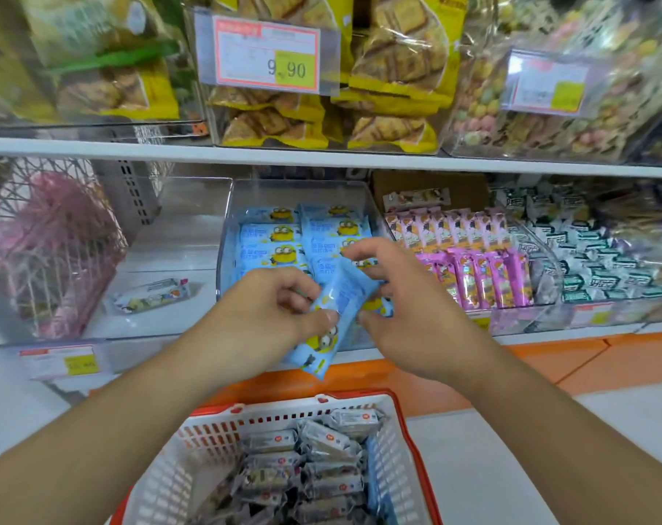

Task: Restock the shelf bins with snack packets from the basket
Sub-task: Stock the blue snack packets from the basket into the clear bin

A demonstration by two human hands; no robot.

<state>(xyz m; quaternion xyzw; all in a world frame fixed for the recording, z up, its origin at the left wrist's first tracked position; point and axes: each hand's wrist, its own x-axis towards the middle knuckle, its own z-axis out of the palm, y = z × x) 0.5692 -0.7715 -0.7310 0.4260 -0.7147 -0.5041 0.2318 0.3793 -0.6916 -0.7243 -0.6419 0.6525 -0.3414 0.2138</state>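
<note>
A blue snack packet (pixel 331 320) hangs just in front of the clear shelf bin (pixel 242 191), over its near lip and above the orange-rimmed basket (pixel 416 449). Its long axis runs from near-left up to far-right, the far end tilted toward the bin and the cartoon face low on the near half. The left hand (pixel 276 308) pinches the packet between thumb and curled fingers near its middle. The right hand (pixel 401 297) hovers at the far end, fingers spread and loosely bent; whether it actually grips the wrapper cannot be told. Blue packets already lie stacked in neat rows inside, so a slanted drop would likely disturb them. A loose pinch on slick film could let it slide back into the basket, among the grey packets (pixel 314 460).
</note>
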